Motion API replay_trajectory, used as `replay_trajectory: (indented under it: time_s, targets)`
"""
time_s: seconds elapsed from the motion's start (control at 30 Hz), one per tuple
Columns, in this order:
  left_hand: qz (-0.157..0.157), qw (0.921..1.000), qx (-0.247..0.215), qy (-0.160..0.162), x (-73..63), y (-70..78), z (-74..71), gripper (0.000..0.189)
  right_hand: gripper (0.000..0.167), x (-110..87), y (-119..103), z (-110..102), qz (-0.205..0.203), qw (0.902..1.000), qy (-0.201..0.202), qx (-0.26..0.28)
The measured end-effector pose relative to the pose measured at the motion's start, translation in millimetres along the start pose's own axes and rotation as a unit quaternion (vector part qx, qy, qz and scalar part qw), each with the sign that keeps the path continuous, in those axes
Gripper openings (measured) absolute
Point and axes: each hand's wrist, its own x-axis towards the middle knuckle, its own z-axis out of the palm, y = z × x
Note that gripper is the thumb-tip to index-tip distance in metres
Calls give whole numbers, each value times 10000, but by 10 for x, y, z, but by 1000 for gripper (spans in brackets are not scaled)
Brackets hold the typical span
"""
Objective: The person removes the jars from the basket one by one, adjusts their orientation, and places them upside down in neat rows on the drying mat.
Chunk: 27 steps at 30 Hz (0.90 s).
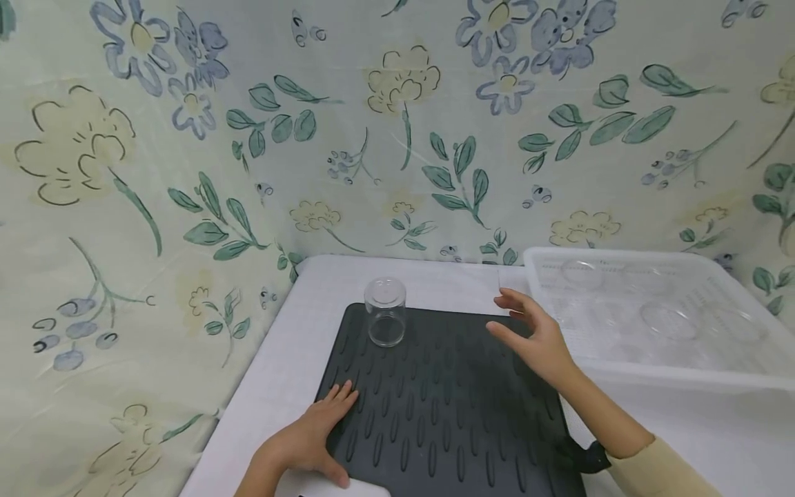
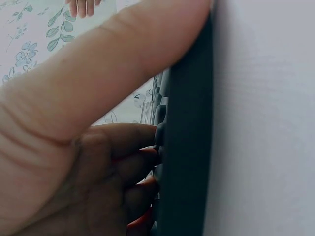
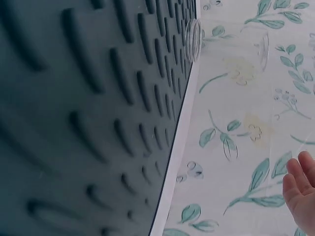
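Note:
A clear glass [image 1: 386, 314] stands on the far left corner of a dark ridged mat [image 1: 447, 400]. My left hand [image 1: 310, 431] rests on the mat's left edge, with fingers spread over the ridges. In the left wrist view its thumb [image 2: 113, 69] lies along the side of the mat [image 2: 189, 147]. Above the mat's right side, my right hand [image 1: 540, 338] hovers with parted, slightly bent fingers and holds nothing. The right wrist view shows the same glass [image 3: 194, 42] on the mat, and part of the right hand [image 3: 302, 189] at the lower right.
A white plastic basket [image 1: 658, 376] at the right holds several clear glasses [image 1: 671, 321]. Part of a white object [image 1: 366, 489] shows at the bottom edge below the left hand. Flowered cloth [image 1: 397, 172] hangs behind the white table [image 1: 254, 407] and along its left side.

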Motion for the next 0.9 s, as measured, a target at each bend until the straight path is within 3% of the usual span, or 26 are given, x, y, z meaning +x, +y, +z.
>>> replay_trajectory:
  time_s: [0.57, 0.9]
  targets:
    - [12, 10000, -38, 14, 15, -19, 16, 126, 47, -272, 130, -644, 276, 9947, 695, -707]
    - [-2, 9999, -106, -95, 15, -31, 10, 125, 51, -469, 289, -973, 574, 9857, 1061, -1177]
